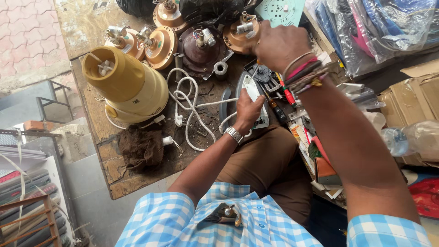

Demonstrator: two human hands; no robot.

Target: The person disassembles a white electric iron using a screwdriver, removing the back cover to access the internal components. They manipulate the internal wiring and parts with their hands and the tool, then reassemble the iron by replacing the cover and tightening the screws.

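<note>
A grey and white electric iron (249, 89) lies on the worn wooden bench (132, 180) in front of me, its white cord (190, 107) looping off to the left. My left hand (248, 111), with a metal watch on the wrist, grips the iron's near end and holds it steady. My right hand (279, 43), wearing several thread bracelets, is closed around a screwdriver (254, 69) whose shaft points down into the iron's back end.
A yellow mixer base (128, 87) stands at the left. Several copper-coloured fan motors (160, 43) line the bench's far edge. A brown rag (141, 146) lies near the front. Tools and a red-handled screwdriver (288, 96) sit at right, beside plastic-wrapped goods (379, 27) and cardboard boxes (416, 91).
</note>
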